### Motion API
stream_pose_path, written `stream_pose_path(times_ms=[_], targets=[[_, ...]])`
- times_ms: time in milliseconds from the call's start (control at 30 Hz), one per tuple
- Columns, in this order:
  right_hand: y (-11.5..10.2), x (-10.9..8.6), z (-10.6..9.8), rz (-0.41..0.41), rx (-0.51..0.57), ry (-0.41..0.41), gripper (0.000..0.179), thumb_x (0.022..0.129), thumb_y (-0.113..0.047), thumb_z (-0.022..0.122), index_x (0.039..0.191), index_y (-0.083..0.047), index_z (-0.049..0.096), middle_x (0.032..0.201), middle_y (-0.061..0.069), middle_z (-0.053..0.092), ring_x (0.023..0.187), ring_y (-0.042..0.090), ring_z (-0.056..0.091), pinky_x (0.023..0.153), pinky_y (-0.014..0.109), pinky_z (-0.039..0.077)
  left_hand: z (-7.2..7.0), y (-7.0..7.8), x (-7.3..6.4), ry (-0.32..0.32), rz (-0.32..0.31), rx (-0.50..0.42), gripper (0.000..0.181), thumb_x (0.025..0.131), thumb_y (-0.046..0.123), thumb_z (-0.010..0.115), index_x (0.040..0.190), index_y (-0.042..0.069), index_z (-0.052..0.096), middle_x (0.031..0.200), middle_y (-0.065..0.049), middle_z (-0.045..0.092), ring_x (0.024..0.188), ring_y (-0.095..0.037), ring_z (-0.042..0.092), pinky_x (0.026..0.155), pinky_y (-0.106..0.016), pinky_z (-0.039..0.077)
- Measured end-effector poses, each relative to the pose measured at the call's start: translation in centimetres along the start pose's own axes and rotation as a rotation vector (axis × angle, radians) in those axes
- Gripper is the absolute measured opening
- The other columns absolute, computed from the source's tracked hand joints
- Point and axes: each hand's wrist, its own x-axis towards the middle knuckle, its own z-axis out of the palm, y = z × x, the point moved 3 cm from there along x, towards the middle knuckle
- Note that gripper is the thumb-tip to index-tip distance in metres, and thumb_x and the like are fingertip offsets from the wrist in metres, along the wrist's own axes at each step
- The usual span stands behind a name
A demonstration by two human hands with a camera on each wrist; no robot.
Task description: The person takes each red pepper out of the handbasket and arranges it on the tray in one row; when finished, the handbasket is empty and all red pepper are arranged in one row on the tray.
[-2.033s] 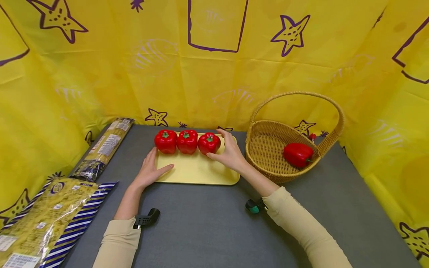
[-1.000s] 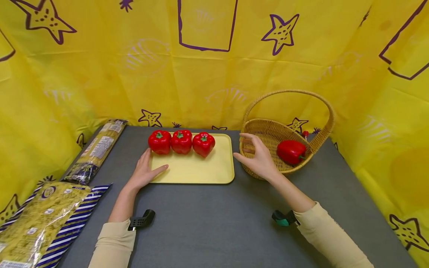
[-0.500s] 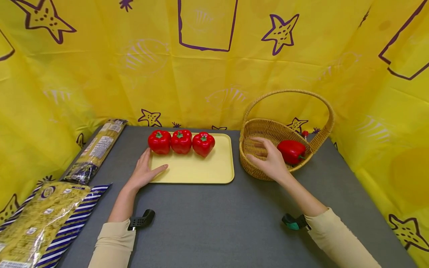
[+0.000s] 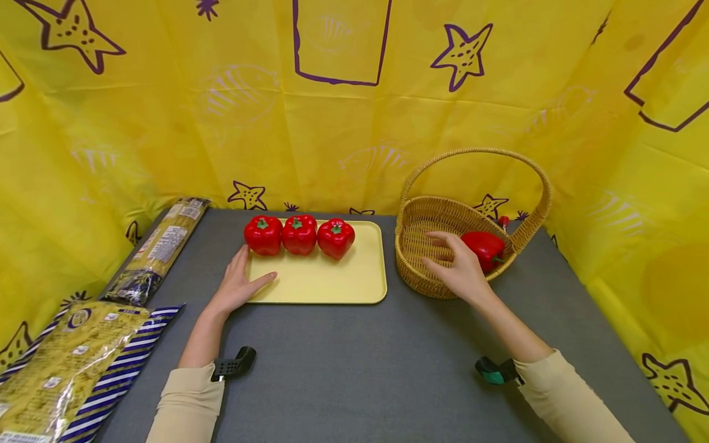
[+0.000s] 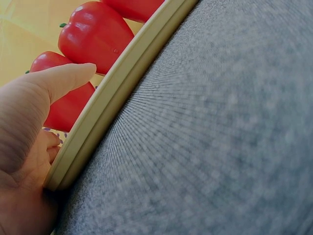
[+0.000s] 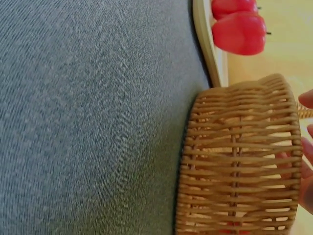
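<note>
My left hand (image 4: 237,287) rests at the left edge of a pale yellow tray (image 4: 321,280), thumb stretched over its rim and holding nothing. Along the tray's far side stand a left red bell pepper (image 4: 263,235), a middle one (image 4: 300,235) and a right one (image 4: 335,239), side by side with green stems. Over the front of a wicker basket (image 4: 412,258) is my right hand (image 4: 462,271), fingers spread and loosely bent, with nothing between them. Another red bell pepper (image 4: 485,249) lies on its side in the basket, partly hidden behind that hand.
At the left of the grey table (image 4: 354,363) lie a long plastic pack (image 4: 160,249) and a larger yellow bag (image 4: 83,363) with blue-striped edge. The basket's tall handle (image 4: 476,149) arches above it. A yellow printed cloth (image 4: 332,135) encloses the back and sides.
The right hand has let go of the right pepper on the tray and moved right, over the basket, toward the pepper inside. The left hand stays at the tray's edge.
</note>
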Motion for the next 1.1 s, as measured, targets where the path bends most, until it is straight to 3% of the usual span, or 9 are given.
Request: stream_pose_path(times_ms=[300,533,767,1100], targets=[[0.9,-0.5,-1.2,-0.014,-0.055,0.042,0.048,0.084,-0.005,0.075,0.128,-0.006,0.058,0.123,0.017,0.059,0.114,0.034,0.056,0.091,0.054,0.048,0.0,0.0,0.0,-0.004,-0.002,-0.004,0.105,0.090,0.048,0.064,0.155,0.001,-0.003,0.160,-0.024,-0.002,0.145,-0.044,0.000,0.111,-0.066,0.007],[1.4,-1.0,-2.2,-0.057,-0.129,0.080,0.045,0.082,-0.003,0.076,0.125,-0.004,0.060,0.118,0.013,0.060,0.106,0.034,0.059,0.088,0.054,0.050,0.0,-0.1,0.0,0.003,0.012,0.003,0.104,0.090,0.047,0.064,0.155,0.000,-0.002,0.160,-0.025,-0.001,0.145,-0.044,0.000,0.111,-0.065,0.007],[1.8,-1.3,-3.4,-0.088,-0.232,0.126,0.041,0.084,-0.005,0.073,0.122,-0.005,0.061,0.121,0.015,0.059,0.110,0.036,0.055,0.086,0.053,0.043,0.0,-0.1,0.0,0.003,0.019,0.000,0.104,0.090,0.047,0.064,0.155,-0.001,-0.002,0.160,-0.025,-0.001,0.145,-0.045,0.000,0.111,-0.065,0.007],[2.6,-1.0,-4.6,-0.039,-0.328,0.091,0.039,0.084,-0.005,0.071,0.120,0.001,0.061,0.126,0.024,0.055,0.114,0.045,0.045,0.082,0.061,0.044,0.0,0.0,0.0,0.000,0.017,0.002,0.103,0.091,0.046,0.064,0.155,-0.001,-0.003,0.160,-0.026,-0.001,0.145,-0.045,0.000,0.111,-0.065,0.007]])
